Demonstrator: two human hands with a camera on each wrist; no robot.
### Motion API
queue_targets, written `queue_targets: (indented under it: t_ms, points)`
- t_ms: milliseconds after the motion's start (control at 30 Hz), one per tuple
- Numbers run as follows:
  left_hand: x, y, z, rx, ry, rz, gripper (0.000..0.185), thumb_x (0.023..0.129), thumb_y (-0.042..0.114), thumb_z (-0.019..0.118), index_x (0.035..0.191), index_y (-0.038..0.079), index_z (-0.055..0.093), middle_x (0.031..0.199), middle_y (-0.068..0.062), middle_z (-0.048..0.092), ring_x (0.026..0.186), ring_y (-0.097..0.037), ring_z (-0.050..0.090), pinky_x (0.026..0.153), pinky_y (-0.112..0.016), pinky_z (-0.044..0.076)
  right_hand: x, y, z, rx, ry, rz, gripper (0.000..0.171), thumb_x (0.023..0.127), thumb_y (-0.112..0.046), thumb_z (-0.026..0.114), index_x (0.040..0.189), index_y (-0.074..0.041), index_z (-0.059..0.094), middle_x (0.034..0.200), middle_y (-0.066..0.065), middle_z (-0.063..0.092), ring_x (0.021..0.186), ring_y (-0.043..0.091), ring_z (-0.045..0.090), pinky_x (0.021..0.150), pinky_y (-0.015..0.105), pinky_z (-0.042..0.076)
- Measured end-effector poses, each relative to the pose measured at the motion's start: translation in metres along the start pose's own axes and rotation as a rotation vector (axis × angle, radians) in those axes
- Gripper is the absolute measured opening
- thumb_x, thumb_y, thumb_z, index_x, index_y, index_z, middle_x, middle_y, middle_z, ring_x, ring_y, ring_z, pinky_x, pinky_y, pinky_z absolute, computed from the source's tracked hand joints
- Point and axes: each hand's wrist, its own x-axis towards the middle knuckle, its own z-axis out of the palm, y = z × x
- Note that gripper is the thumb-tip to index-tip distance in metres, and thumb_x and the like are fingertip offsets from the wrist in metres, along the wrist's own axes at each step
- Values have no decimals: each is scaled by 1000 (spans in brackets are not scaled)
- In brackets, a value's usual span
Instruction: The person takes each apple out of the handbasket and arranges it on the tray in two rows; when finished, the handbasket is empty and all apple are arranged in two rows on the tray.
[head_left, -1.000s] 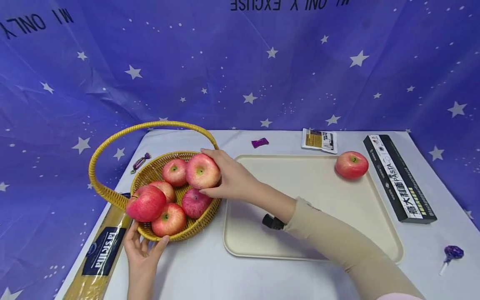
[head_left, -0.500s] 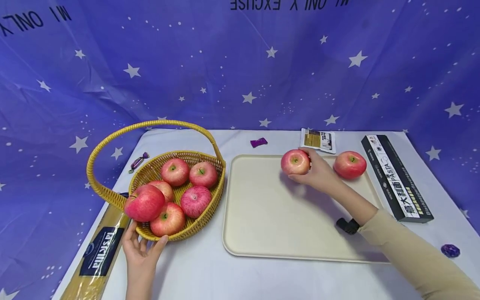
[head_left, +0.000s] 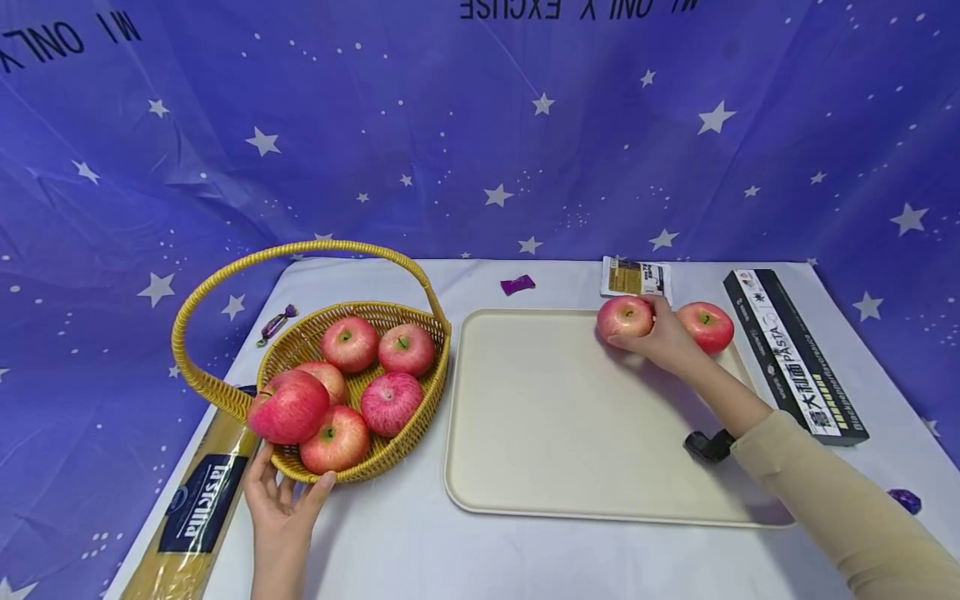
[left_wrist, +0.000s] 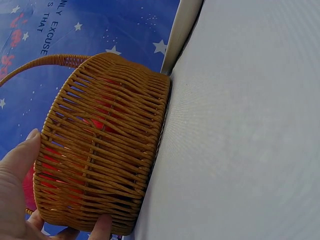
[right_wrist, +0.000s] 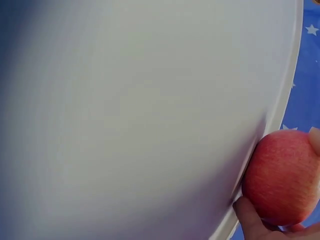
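Bracing the woven yellow wicker basket point(head_left: 352, 392) at its near wall, the left hand point(head_left: 281, 500) lies with fingers spread and fairly straight against the weave, gripping nothing; the wrist view shows the same flat contact. One large red apple point(head_left: 290, 406) sits on the basket's near-left rim, above the four others inside: judged risk, any nudge from that hand tips it out onto the white table point(head_left: 390, 542). Further back, the right hand point(head_left: 663, 337) curls round a round red-pink apple point(head_left: 625, 317) at the far right of the flat cream plastic tray point(head_left: 555, 417), at or just above its surface. A second red apple point(head_left: 706, 327) lies just beside that hand; release could knock it, and with the shallow tray rim either could roll off.
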Motion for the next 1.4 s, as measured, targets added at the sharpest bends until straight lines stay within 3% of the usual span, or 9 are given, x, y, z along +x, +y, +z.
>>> queue_targets:
  t_ms: [167, 467, 733, 833, 967, 1067, 1200, 1400]
  points:
    - [0, 1, 0, 4, 1, -9, 88, 87, -4, 66, 150, 27, 13, 151, -4, 15, 139, -26, 18, 104, -18, 35, 2, -1, 0, -2, -13, 13, 102, 81, -38, 78, 148, 5, 13, 138, 32, 36, 124, 44, 39, 106, 59, 32]
    - [-3, 1, 0, -20, -6, 20, 86, 87, -6, 65, 150, 25, 15, 154, -6, 13, 140, -28, 16, 104, -18, 34, 1, -23, 1, -47, 88, -152, 104, 78, -35, 81, 151, 0, 16, 146, 29, 29, 133, 43, 31, 109, 58, 27]
    - [-4, 3, -1, 9, -4, -21, 86, 88, -2, 67, 149, 25, 14, 157, -6, 11, 140, -27, 17, 105, -19, 34, -4, -64, 8, -120, 105, -261, 97, 79, -39, 79, 151, -6, 24, 151, 23, 27, 136, 40, 28, 108, 60, 27]
    - [-2, 4, 0, 12, -9, -30, 87, 88, -1, 68, 149, 26, 13, 157, -5, 10, 140, -27, 17, 106, -21, 34, -9, -86, 19, -87, 78, -314, 94, 78, -39, 80, 150, -8, 28, 151, 18, 29, 138, 36, 28, 108, 59, 28]
    - [-1, 4, 0, 3, -10, -29, 87, 87, -2, 68, 149, 26, 14, 157, -4, 11, 140, -26, 17, 106, -21, 34, -19, -117, 41, 39, 55, -399, 87, 78, -32, 81, 148, -8, 34, 149, 13, 35, 137, 30, 32, 109, 51, 31]
    - [-1, 4, 0, 5, -12, -26, 87, 87, -3, 68, 149, 26, 14, 157, -5, 11, 140, -26, 17, 106, -21, 34, -28, -140, 62, 170, 6, -481, 81, 78, -22, 82, 144, -6, 39, 145, 13, 41, 132, 29, 39, 107, 44, 37]
    - [-2, 3, 0, 2, -12, -14, 86, 87, -4, 67, 149, 25, 14, 157, -6, 11, 140, -27, 17, 106, -20, 35, -41, -175, 94, 262, -143, -589, 77, 79, -18, 82, 143, -5, 41, 142, 12, 45, 124, 27, 47, 102, 36, 43]
    - [-2, 3, 0, 13, -7, 4, 86, 87, -4, 67, 149, 24, 14, 157, -7, 12, 141, -29, 16, 106, -21, 34, -54, -228, 146, 150, -342, -665, 82, 79, -34, 80, 146, -11, 39, 139, 5, 47, 121, 21, 50, 101, 33, 43]
